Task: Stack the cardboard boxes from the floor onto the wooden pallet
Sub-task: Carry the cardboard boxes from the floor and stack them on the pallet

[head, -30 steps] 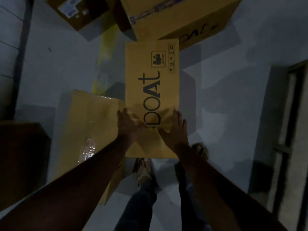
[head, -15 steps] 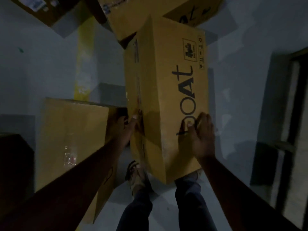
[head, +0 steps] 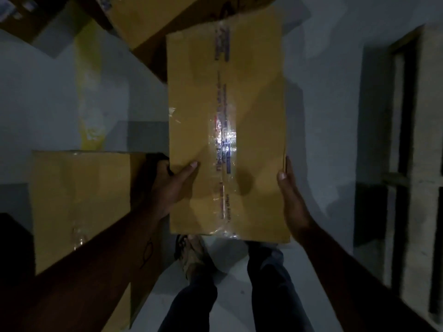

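I hold a long yellow-brown cardboard box [head: 201, 130] off the floor in front of me, its taped seam facing up. My left hand [head: 171, 185] grips its left edge, thumb lying across the top face and fingers curled under the side. My right hand [head: 290, 195] presses flat against the box's right side, fingers straight. The wooden pallet [head: 417, 164] shows as pale slats at the right edge of the view.
Another cardboard box [head: 79, 202] lies on the floor to my left, under my left forearm. Two more boxes [head: 153, 17] sit at the top of the view. A yellow floor line [head: 90, 92] runs up the grey floor. My feet stand below the held box.
The box has come up off the floor and rolled, so the taped face now points up instead of the printed face. Both hands shifted to its two sides.
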